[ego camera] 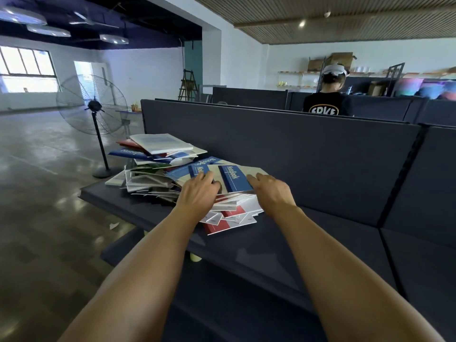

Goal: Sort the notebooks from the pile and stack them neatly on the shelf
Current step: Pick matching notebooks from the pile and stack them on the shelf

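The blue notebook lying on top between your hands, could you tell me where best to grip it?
Probably pinch the blue notebook at its near short edge, coming from the right hand side. It lies flat on top, and that edge overhangs the pile.

Messy notebook pile (pixel 172 174) on dark shelf (pixel 246 243), blue covers topmost

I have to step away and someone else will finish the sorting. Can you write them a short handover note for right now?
Left hand: open, fingers resting on a blue notebook on top of the pile.
Right hand: open, touching the edge of another blue notebook.
The pile lies loose and unsorted on the dark table, red notebooks at the near edge.
Done: nothing visibly stacked.
Left: sort all; no shelf in view.
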Demonstrator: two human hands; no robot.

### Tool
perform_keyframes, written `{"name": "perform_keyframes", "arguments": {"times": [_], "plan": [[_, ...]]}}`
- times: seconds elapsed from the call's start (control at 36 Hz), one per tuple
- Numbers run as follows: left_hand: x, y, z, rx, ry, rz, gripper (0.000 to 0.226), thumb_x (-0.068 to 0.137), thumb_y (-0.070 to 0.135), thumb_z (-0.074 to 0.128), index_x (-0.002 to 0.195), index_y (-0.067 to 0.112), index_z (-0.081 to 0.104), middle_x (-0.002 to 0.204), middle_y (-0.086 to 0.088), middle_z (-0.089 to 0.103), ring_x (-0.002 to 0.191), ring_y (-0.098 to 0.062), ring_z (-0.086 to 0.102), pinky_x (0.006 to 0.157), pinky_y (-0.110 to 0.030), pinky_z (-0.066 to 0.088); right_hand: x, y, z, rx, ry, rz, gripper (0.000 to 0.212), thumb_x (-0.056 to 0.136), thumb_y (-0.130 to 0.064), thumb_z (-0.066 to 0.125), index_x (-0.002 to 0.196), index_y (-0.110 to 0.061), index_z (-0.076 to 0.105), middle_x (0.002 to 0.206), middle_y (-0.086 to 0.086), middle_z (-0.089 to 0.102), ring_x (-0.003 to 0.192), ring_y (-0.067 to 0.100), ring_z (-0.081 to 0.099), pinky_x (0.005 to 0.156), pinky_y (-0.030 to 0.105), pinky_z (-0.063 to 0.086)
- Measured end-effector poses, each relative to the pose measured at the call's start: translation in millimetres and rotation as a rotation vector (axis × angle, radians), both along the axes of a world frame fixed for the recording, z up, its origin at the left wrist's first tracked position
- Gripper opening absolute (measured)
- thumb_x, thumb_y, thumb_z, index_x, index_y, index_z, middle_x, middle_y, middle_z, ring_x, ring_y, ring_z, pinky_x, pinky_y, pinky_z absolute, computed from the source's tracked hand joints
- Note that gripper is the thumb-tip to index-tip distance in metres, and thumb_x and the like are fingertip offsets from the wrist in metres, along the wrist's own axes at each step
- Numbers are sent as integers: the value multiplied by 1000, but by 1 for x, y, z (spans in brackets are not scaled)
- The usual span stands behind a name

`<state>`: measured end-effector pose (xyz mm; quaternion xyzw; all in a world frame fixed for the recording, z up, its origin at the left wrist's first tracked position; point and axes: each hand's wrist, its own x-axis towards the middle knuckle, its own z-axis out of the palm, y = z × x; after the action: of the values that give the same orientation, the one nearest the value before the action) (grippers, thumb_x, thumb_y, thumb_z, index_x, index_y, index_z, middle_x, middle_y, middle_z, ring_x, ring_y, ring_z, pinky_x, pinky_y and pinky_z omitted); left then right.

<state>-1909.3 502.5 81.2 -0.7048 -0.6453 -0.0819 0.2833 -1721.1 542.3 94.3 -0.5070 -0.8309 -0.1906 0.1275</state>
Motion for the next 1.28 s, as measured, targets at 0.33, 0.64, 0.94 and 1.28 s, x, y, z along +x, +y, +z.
{"name": "perform_keyframes", "arguments": {"times": [0.33, 0.64, 0.94, 1.28], "plan": [[57, 3, 22, 8, -64, -146, 36, 93, 4, 46, 127, 15, 41, 125, -4, 54, 103, -28, 62, 61, -33, 38, 65, -21, -2, 46, 245, -204, 63, 88, 6, 44, 144, -18, 32, 124, 3, 52, 111, 23, 53, 71, 32, 46], [196, -18, 6, -20, -57, -410, 30, 94, 6, 41, 122, 17, 43, 126, -1, 54, 106, -26, 61, 64, -35, 44, 208, -97, -12, 28, 251, -479, 64, 86, 5, 50, 142, -20, 34, 120, 0, 53, 109, 21, 53, 70, 29, 43], [376, -107, -22, -50, -99, -641, 36, 94, 0, 44, 126, 16, 45, 128, -1, 57, 106, -22, 62, 60, -32, 47, 385, -235, -26, 55, 214, -712, 51, 92, -8, 52, 139, -22, 41, 132, 0, 54, 121, 20, 52, 91, 32, 46], [516, -180, -34, -73, -21, -772, 37, 99, 5, 39, 135, 14, 44, 134, -3, 56, 115, -24, 60, 77, -36, 56, 512, -339, -40, 23, 256, -836, 50, 93, -13, 50, 140, -25, 40, 133, -2, 52, 122, 19, 50, 90, 32, 45]]}}
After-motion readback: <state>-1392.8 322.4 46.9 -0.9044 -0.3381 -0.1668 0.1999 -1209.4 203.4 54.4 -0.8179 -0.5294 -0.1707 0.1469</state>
